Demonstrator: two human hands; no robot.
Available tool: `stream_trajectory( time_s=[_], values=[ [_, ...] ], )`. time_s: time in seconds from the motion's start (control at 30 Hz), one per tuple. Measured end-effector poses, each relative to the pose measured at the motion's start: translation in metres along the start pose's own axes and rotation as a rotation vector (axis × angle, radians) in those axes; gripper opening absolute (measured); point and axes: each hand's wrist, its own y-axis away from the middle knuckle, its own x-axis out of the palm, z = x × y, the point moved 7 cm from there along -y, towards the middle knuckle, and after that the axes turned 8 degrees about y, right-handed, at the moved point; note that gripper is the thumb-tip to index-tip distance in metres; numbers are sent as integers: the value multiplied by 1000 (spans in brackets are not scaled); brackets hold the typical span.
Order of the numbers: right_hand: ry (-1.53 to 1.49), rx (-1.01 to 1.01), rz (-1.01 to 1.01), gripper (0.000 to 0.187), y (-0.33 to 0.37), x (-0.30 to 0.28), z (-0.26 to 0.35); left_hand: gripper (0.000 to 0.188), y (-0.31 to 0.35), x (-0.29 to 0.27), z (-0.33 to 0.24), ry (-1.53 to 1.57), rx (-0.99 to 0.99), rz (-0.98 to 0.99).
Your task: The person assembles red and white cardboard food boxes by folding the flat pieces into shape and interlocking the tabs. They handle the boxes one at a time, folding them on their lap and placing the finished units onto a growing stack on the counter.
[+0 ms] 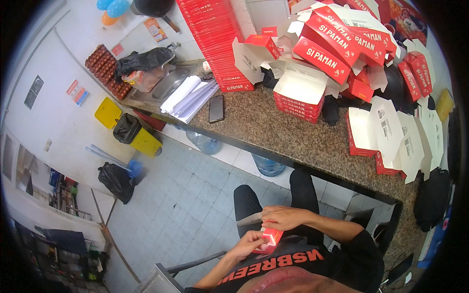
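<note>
Low over my lap I hold a small red carton box [273, 238], with a pale flap [250, 219] sticking out to the left. My left hand [248, 244] pinches the box's near side, its fingertips at the edge. My right hand [283, 218] lies across the far end, fingers bent over the carton's edge. The hands partly cover the box, so I cannot tell how far it is folded. On the counter ahead stands a short stack of red cartons [299, 108], the top one open with its white inside showing.
The speckled counter [254, 122] carries a phone [216, 108], white papers [189, 99], a tall stack of flat red cartons [215, 44], a heap of folded boxes [337, 44] and open boxes [361, 132] at right. Water bottles [267, 165] stand beneath; a yellow bin [146, 142] stands left.
</note>
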Motion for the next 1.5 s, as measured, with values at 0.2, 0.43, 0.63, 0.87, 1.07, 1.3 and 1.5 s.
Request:
stream_trajectory(
  time_s=[0.2,0.43,0.63,0.87,1.07,1.3,1.5],
  values=[
    [-117,237,-56,33,1,-11,-12,25,-1,3,-5,221,-59,-81],
    [-65,44,-66,33,-1,-5,9,24,-1,4,2,185,-60,-46],
    [-43,171,20,36,-2,-1,-4,29,2,7,1,161,-40,-77],
    [33,83,11,37,-3,-8,14,30,1,1,5,-22,24,-6],
    [41,-8,96,32,0,-8,27,32,2,11,-7,0,0,-82],
    [113,303,-233,31,10,-66,13,32,19,-41,-45,15,573,-181],
    [235,412,-212,38,9,-49,22,23,9,-20,-47,-420,399,-393]
  ],
)
